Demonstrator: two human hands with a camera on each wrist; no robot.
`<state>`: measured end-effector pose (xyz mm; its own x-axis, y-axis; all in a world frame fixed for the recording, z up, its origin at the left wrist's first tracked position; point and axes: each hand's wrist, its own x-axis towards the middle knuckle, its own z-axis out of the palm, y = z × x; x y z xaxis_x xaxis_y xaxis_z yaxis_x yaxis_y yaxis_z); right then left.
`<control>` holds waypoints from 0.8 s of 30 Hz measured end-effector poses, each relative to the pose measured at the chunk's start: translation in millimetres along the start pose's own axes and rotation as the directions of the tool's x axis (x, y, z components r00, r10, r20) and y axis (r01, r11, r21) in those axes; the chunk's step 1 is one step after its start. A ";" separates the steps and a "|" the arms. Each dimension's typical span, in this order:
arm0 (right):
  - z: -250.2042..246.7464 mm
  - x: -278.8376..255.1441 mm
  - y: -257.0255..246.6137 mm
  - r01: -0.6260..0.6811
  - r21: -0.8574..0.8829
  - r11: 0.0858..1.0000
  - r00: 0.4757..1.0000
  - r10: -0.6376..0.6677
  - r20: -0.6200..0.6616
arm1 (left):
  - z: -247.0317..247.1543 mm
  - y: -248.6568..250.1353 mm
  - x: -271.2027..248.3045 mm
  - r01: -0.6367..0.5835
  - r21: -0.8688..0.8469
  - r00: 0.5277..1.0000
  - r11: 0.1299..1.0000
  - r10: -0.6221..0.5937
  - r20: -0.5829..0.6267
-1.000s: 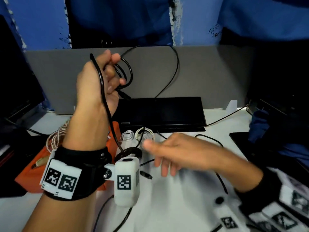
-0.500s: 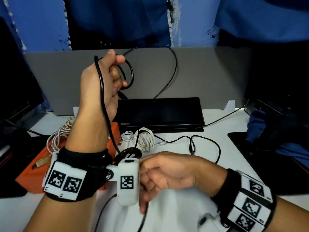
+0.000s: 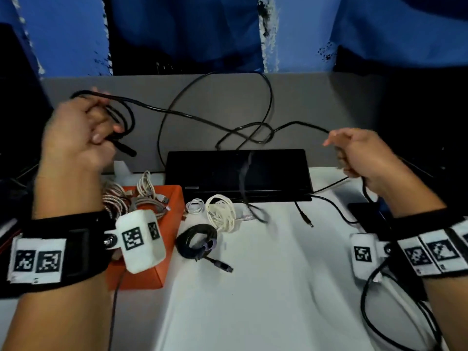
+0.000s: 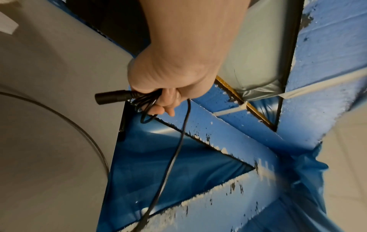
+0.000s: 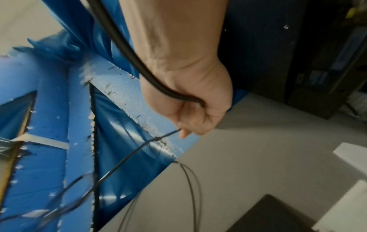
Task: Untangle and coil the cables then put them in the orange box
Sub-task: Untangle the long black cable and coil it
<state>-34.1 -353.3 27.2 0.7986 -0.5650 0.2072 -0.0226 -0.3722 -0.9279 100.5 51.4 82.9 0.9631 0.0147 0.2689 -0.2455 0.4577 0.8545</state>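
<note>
My left hand (image 3: 83, 133) is raised at the left and grips several small loops of a thin black cable (image 3: 192, 117), its barrel plug (image 4: 113, 98) sticking out beside the thumb. The cable runs loosely across to my right hand (image 3: 354, 153), which is raised at the right and holds it in a fist (image 5: 194, 113). A loose knot-like loop (image 3: 253, 135) hangs midway between the hands. The orange box (image 3: 162, 249) sits below my left wrist with braided and grey cables (image 3: 136, 198) in it.
On the white table (image 3: 253, 287) lie a coiled black cable (image 3: 197, 239), a white coil (image 3: 220, 211) and a smaller white coil (image 3: 195, 205). A black laptop (image 3: 238, 173) stands behind them against a grey partition (image 3: 316, 102). A dark device (image 3: 367, 214) lies at the right.
My right hand rose from the table near the left wrist and swung far right, pulling the black cable out sideways. My left hand shifted left, still gripping the loops.
</note>
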 end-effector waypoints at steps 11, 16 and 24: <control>-19.6 43.3 25.5 -0.225 0.006 0.974 0.940 0.219 -0.260 | -3.7 10.1 -3.5 0.028 -0.153 1.000 0.988 -0.030 -0.008; 0.7 35.4 15.4 0.011 -0.664 0.748 1.000 -0.016 -0.002 | 46.4 3.0 -32.2 0.113 -0.090 0.992 0.989 -0.108 0.062; 97.7 -91.3 -20.6 0.669 -0.218 0.711 0.386 -0.082 0.919 | 81.4 -8.6 -52.9 0.211 -0.028 0.964 0.977 -0.203 0.171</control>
<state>-47.8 -222.2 -2.8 0.8625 0.4893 -0.1293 0.3875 -0.8028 -0.4532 42.8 -25.7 97.5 0.9594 -0.2311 0.1617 -0.0337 0.4754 0.8791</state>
